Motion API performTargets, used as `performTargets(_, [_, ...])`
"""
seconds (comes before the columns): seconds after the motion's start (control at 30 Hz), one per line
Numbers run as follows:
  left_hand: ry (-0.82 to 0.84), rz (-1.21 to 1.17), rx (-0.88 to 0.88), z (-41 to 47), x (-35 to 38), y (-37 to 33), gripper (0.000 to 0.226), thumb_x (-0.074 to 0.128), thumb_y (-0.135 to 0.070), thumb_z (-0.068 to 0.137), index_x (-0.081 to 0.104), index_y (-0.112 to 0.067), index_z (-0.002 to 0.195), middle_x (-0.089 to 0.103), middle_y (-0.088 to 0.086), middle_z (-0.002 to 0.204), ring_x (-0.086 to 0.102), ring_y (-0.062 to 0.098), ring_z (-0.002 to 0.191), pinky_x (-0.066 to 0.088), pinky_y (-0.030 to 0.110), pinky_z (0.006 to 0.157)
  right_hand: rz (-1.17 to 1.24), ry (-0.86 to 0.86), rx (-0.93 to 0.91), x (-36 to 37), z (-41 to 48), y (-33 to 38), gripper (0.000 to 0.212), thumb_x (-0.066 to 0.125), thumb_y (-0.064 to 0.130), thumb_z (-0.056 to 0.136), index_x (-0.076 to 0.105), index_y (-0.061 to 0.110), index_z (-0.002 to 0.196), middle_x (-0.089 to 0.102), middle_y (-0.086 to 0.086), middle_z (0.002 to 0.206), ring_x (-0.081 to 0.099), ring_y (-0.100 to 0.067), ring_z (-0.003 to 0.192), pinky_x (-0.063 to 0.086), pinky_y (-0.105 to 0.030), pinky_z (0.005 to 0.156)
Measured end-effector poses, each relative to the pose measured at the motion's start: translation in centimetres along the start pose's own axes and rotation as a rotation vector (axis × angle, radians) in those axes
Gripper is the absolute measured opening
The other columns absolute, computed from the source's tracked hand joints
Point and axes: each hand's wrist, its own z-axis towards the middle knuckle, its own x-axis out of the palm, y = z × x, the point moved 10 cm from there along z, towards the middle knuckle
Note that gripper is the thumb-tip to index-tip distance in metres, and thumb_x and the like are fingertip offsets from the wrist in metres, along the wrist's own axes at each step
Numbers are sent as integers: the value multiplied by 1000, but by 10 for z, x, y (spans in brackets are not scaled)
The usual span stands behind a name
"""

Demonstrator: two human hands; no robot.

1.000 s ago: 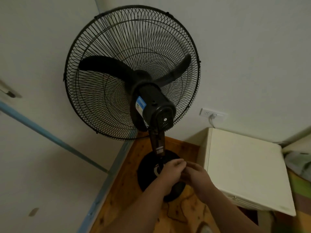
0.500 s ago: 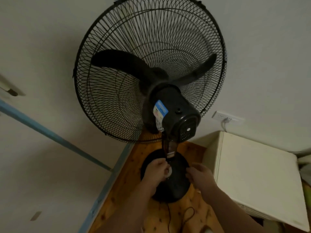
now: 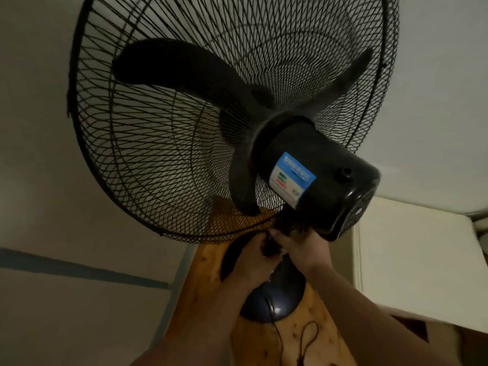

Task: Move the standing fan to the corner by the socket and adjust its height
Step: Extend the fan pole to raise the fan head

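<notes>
The fan (image 3: 184, 72) stands in the corner, its cage (image 3: 148, 159) hiding much of the wall (image 3: 39, 180) from me, a white cabinet (image 3: 412, 260) just beside it on the right, a cord (image 3: 306, 336) looping by its base (image 3: 277, 302). I see the left hand (image 3: 253, 262) and right hand (image 3: 303, 249) both grasping it under the motor (image 3: 330, 186), higher than half a second ago.
</notes>
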Motion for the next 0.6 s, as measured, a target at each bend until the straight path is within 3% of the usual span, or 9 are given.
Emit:
performTargets(0.07, [-10,8,50,11,6,-3,46,78,-22,83,61,-22,125,69,-1,127,63,16,120,50,43,105,-55,-16,-28,1,2,-2,28,78,44,81,51,50,84,56,28,84,52,11,72,39,-6,58])
performTargets(0.17, [-69,25,91,22,11,-3,53,84,-25,77,54,-29,120,68,-1,126,63,15,118,52,40,101,-87,-23,-82,1,7,-5,30,79,40,81,51,49,77,58,26,77,56,9,72,43,-11,60])
performTargets(0.23, [-151,91,118,24,13,-5,46,80,-20,82,55,-19,120,68,3,120,64,19,114,53,36,96,-100,-37,-111,1,10,-7,26,80,40,79,55,46,79,62,23,78,61,5,75,46,-12,62])
performTargets(0.3, [-241,199,132,22,15,-6,45,73,-17,88,55,-11,128,66,4,122,63,22,114,50,30,93,-103,-36,-116,3,13,-13,24,81,43,77,61,37,90,70,10,88,67,-9,85,55,-24,70])
performTargets(0.4, [-326,303,147,17,18,-8,48,67,-17,92,53,-10,137,63,7,131,60,25,120,46,32,99,-53,-18,-126,6,18,-22,43,79,49,72,65,28,106,70,5,101,68,-11,92,59,-30,76])
performTargets(0.53, [-443,483,216,11,18,-12,54,69,-17,90,50,-6,139,57,15,138,54,32,126,41,38,105,-14,-32,-195,3,20,-21,47,81,47,70,62,28,108,68,11,96,67,-4,88,58,-22,69])
performTargets(0.6, [-453,446,214,11,17,-7,57,68,-20,90,46,-9,142,56,12,139,54,31,126,44,42,106,-2,-45,-199,4,22,-22,51,82,47,69,57,26,109,65,7,100,66,-10,92,60,-29,74])
